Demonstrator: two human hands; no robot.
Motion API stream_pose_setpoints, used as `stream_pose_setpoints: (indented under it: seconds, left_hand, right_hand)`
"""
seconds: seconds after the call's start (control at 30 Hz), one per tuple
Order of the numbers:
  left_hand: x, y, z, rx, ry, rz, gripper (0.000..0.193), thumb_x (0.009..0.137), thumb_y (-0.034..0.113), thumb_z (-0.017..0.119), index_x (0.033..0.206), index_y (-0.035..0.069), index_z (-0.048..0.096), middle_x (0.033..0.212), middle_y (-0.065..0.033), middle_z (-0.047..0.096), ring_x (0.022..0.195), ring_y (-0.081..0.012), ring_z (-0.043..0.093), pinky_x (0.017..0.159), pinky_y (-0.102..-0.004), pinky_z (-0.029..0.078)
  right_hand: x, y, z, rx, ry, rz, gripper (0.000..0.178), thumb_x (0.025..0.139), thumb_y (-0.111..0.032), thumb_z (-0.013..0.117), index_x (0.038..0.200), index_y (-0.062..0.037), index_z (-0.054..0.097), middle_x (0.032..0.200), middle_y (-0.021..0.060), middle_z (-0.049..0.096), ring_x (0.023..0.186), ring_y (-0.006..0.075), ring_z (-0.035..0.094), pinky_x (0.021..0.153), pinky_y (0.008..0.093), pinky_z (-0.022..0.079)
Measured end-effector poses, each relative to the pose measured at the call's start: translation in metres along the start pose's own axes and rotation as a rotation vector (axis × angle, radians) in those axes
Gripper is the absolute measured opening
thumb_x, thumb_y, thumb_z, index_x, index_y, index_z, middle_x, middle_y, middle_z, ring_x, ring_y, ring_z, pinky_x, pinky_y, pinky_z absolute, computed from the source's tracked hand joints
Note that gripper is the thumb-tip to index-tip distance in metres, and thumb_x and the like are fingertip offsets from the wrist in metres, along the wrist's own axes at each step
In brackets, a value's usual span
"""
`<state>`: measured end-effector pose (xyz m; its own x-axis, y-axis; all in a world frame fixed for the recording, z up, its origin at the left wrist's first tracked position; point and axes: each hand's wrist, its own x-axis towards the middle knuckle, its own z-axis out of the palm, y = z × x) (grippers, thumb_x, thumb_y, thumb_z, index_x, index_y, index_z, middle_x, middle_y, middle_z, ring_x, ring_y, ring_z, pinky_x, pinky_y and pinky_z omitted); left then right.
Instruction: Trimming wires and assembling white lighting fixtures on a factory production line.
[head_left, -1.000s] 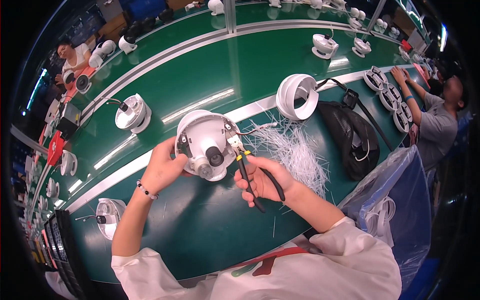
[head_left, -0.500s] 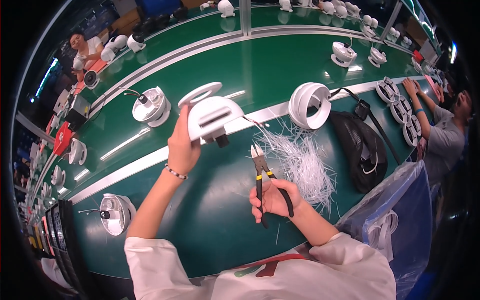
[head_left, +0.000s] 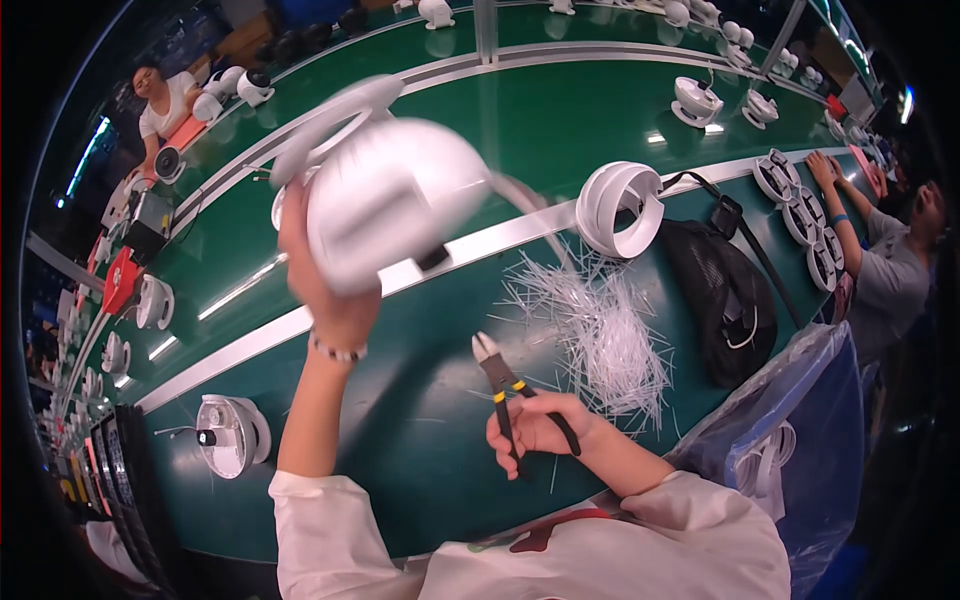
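Observation:
My left hand (head_left: 335,308) is raised over the bench edge, closed around a white rounded plastic housing (head_left: 430,165) with a ring-shaped base (head_left: 380,97). Motion blurs the housing; a small black part shows under it, and blurred wires trail from its right side. Lower down, my right hand (head_left: 548,424) grips a pair of diagonal cutters (head_left: 496,372) with black handles and yellow bands. The cutters point up and to the left, apart from the housing, near a heap of thin whitish plastic strips (head_left: 620,345).
A white round shell (head_left: 603,215) and a black mesh bag (head_left: 715,300) lie right of the heap. A lined blue bin (head_left: 815,420) stands at the near right. Another housing (head_left: 230,440) sits at left. Beyond the metal rail (head_left: 240,355) runs a green belt (head_left: 560,110); co-workers sit around.
My left hand has swung the housing up, left and closer. My right hand has lowered slightly left with the cutters, whose jaws look closer together.

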<state>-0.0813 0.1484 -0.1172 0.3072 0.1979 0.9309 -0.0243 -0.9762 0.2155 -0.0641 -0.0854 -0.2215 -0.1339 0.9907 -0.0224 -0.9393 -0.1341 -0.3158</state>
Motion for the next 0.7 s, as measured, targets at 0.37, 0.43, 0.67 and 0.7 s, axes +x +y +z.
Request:
stream_pose_setpoints:
  seconds: [0.37, 0.43, 0.67, 0.7]
  left_hand:
    - [-0.052, -0.107, 0.119, -1.395, -0.270, -1.710, 0.039, 0.082, 0.010, 0.043, 0.112, -0.011, 0.032, 0.108, -0.0251, 0.044, 0.086, -0.0363, 0.055, 0.065, -0.0294, 0.052]
    - [-0.045, -0.102, 0.108, -1.014, -0.425, -1.623, 0.061, 0.079, 0.040, 0.051, 0.114, -0.006, 0.033, 0.109, -0.0209, 0.045, 0.085, -0.0297, 0.057, 0.053, -0.0249, 0.049]
    - [-0.065, -0.149, 0.109, -1.178, 0.221, -1.652, 0.042, 0.079, 0.034, 0.046, 0.103, -0.001, 0.042, 0.089, -0.0137, 0.053, 0.076, -0.0226, 0.055, 0.053, -0.0256, 0.047]
    - [-0.067, -0.147, 0.112, -1.252, 0.304, -1.606, 0.036, 0.079, 0.026, 0.044, 0.102, -0.002, 0.043, 0.087, -0.0138, 0.053, 0.077, -0.0236, 0.055, 0.057, -0.0267, 0.048]
  right_hand:
    - [0.003, 0.003, -0.002, -0.043, -0.035, -0.014, 0.040, 0.083, -0.029, 0.041, 0.100, 0.0066, 0.049, 0.084, 0.0132, 0.053, 0.075, 0.0282, 0.056, 0.069, 0.0419, 0.046]
    - [-0.001, 0.001, -0.004, -0.030, -0.026, -0.030, 0.041, 0.083, -0.029, 0.041, 0.101, 0.0069, 0.048, 0.085, 0.0132, 0.052, 0.076, 0.0285, 0.056, 0.070, 0.0425, 0.046]
    - [0.002, 0.003, -0.007, 0.040, -0.045, -0.045, 0.047, 0.079, -0.031, 0.043, 0.101, 0.0097, 0.047, 0.085, 0.0153, 0.051, 0.078, 0.0315, 0.054, 0.073, 0.0439, 0.045]
    - [0.003, 0.002, -0.008, 0.024, -0.045, -0.034, 0.047, 0.079, -0.031, 0.043, 0.101, 0.0096, 0.047, 0.085, 0.0152, 0.051, 0.078, 0.0315, 0.054, 0.073, 0.0439, 0.045]
